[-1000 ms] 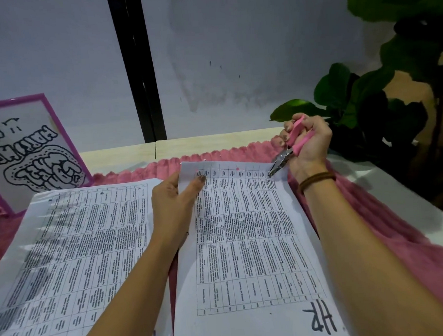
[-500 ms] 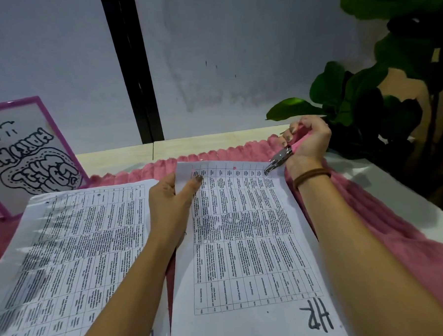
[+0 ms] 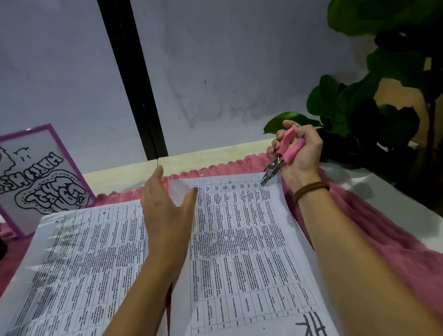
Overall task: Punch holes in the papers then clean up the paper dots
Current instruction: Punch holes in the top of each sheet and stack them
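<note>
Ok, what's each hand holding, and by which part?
The right hand grips the punch by its pink handles; the left hand is open, holding nothing.

**My count of what's in front of me**

Two printed papers: the left paper [image 3: 74, 265] and the right paper [image 3: 245, 243]. One pink-handled hole punch [image 3: 283, 151]. One pink cloth [image 3: 372, 224], one framed drawing [image 3: 36, 177], one plant [image 3: 366, 103]. Two hands, my left hand [image 3: 166, 211] and my right hand [image 3: 301, 153]. One bracelet [image 3: 310, 190].

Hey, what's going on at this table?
A person is punching holes in printed sheets. Their right hand grips a pink-handled hole punch, its metal nose at the top right corner of the right-hand sheet. The left hand is open over that sheet's top left corner. Another stack lies alongside on the pink cloth.
</note>
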`<state>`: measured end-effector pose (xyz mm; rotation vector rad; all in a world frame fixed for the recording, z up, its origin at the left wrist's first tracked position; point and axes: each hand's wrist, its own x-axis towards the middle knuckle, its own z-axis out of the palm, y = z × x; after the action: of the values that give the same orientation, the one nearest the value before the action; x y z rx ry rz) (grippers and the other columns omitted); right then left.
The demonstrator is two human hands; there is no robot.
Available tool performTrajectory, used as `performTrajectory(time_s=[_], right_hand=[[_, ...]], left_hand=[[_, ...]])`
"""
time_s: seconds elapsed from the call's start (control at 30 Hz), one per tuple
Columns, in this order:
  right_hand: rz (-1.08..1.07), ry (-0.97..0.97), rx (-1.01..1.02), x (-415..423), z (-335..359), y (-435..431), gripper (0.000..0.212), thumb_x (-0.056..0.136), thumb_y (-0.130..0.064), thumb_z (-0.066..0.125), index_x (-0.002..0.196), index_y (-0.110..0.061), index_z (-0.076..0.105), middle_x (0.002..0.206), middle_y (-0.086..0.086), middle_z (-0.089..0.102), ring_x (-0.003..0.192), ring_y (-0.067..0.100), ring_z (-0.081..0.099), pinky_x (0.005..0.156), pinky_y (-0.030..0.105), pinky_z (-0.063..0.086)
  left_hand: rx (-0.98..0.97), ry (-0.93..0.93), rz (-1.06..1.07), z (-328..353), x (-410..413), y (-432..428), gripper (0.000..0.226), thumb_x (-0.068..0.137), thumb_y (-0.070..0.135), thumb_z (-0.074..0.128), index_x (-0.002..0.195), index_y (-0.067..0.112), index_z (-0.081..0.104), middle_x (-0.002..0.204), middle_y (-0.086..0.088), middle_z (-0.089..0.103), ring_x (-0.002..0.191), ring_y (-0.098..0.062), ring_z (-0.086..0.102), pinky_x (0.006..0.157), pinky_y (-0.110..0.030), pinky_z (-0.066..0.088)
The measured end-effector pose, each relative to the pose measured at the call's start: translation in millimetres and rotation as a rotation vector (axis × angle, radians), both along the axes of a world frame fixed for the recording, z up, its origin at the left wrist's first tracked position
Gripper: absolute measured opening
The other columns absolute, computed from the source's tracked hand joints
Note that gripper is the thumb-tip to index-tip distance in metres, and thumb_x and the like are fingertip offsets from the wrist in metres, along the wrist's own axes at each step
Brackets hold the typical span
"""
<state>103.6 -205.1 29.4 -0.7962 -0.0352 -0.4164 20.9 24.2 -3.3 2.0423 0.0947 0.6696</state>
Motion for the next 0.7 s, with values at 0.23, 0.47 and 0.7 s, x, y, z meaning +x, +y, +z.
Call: performTrajectory(time_s=[0.23, 0.47, 0.7], right_hand=[[0.013, -0.044, 0.003, -1.9, 6.7, 3.7, 0.029, 0.071, -0.020, 0.050, 0.097, -0.006, 0.052, 0.068, 0.005, 0.051, 0.055, 0.017, 0.047, 0.053, 0.026, 0.042], [-0.020, -0.064, -0.040, -2.3, 9.0, 0.7, 0.026, 0.070, -0.020, 0.049, 0.094, -0.009, 0.052, 0.067, 0.004, 0.051, 0.056, 0.017, 0.047, 0.053, 0.027, 0.043], [0.025, -0.026, 0.026, -3.3, 9.3, 4.5, 0.017, 0.070, -0.018, 0.051, 0.086, -0.011, 0.050, 0.067, 0.005, 0.048, 0.054, 0.017, 0.043, 0.053, 0.027, 0.037]], left_hand=[[0.733, 0.002, -0.534, 49.3, 30.3, -65.4, 0.032, 0.100, 0.031, 0.046, 0.128, 0.018, 0.053, 0.129, 0.003, 0.057, 0.117, -0.012, 0.051, 0.109, -0.031, 0.034], [0.544, 0.131, -0.589, 39.7, 53.8, -76.3, 0.011, 0.095, 0.024, 0.057, 0.093, 0.015, 0.062, 0.079, 0.006, 0.060, 0.069, -0.008, 0.053, 0.060, -0.023, 0.040], [0.517, 0.036, -0.607, 29.8, 53.8, -74.5, 0.012, 0.092, 0.026, 0.062, 0.089, 0.014, 0.063, 0.077, 0.009, 0.059, 0.071, -0.008, 0.053, 0.060, -0.017, 0.034]])
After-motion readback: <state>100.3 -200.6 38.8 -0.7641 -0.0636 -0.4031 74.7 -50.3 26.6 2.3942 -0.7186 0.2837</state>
